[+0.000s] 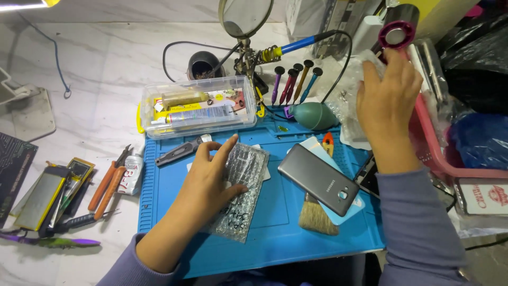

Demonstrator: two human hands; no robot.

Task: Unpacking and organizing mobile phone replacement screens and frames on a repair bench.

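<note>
The left hand [209, 180] lies flat, fingers spread, pressing a bubble-wrap pouch [241, 193] onto the blue work mat [275, 233]. The right hand [389, 100] reaches up to a clear plastic bag [352, 92] — whether its fingers pinch it is hard to tell. A grey phone [318, 179] lies between them, over a brush [317, 217].

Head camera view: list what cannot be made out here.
- Bubble-wrap pouch: contents blurred by wrap, partly under the left hand.
- Right hand: palm side hidden, so its grip on clear plastic is unclear.
- Brush: handle hidden under grey phone.
- Magnifier: top cut off.
</note>
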